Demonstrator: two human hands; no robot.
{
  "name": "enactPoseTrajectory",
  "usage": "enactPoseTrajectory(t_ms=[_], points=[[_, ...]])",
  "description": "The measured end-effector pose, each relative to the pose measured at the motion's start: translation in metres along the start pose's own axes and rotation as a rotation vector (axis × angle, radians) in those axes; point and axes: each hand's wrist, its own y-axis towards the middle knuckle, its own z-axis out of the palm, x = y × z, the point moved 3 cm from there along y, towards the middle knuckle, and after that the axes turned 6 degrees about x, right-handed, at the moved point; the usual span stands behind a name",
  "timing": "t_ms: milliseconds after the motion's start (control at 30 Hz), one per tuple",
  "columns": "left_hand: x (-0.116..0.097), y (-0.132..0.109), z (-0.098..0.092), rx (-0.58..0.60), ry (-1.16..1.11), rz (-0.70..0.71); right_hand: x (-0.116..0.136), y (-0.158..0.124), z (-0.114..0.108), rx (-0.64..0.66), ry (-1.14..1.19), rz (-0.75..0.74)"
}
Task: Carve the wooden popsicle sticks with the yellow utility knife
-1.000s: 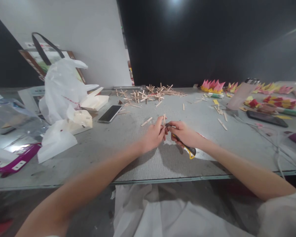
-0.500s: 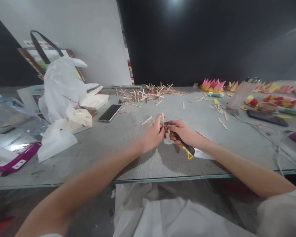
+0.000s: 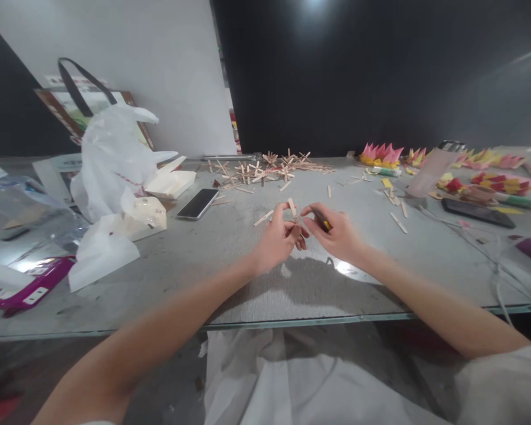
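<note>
My left hand (image 3: 274, 241) pinches a short wooden craft stick (image 3: 292, 206), whose pale end points up between thumb and fingers. Close on its right, my right hand (image 3: 338, 236) is closed around a black-and-yellow utility knife (image 3: 326, 224). Only a small part of that knife shows; the palm and fingers cover the rest. The right thumb and fingertips reach toward the lower part of the stick, and I cannot tell whether they touch it. Another craft stick (image 3: 263, 218) lies on the table just left of my left hand.
A pile of craft sticks (image 3: 269, 168) lies at the back of the grey table (image 3: 212, 265). Left stand a phone (image 3: 197, 203), a white plastic bag (image 3: 115, 147) and a purple packet (image 3: 35, 283). Right are pink-and-yellow paper flowers (image 3: 382, 155), a dark phone (image 3: 478, 212) and white cables (image 3: 469, 239).
My right hand has turned upward, swinging the knife's handle from below the hand to mostly hidden within it. The stick in my left hand has tilted slightly.
</note>
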Motion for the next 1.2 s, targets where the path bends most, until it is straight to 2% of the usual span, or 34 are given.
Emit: enactPoseTrajectory(t_ms=[67,133,233,367,600,833,1067,1200], points=[[-0.002,0.0,0.001,0.006,-0.05,-0.03,-0.004,0.0,-0.004,-0.064,-0.219,-0.08],[-0.005,-0.001,0.002,0.014,-0.085,-0.05,-0.009,0.002,-0.004,-0.052,-0.335,-0.149],[-0.007,-0.002,0.004,0.037,-0.122,-0.063,-0.016,0.005,-0.001,0.025,-0.407,-0.232],[-0.008,-0.002,0.005,0.065,-0.126,-0.079,-0.023,0.008,0.002,0.052,-0.41,-0.253],[0.003,-0.003,0.003,0.074,-0.063,-0.079,-0.028,0.01,0.006,0.087,-0.389,-0.159],[0.007,-0.005,-0.001,0.063,0.09,-0.11,-0.026,0.011,0.014,0.202,-0.477,-0.014],[0.014,-0.002,0.0,0.035,-0.02,-0.108,-0.025,0.013,0.022,0.307,-0.549,0.025],[0.018,0.005,-0.002,-0.015,-0.12,-0.19,-0.03,0.014,0.024,0.323,-0.495,0.014]])
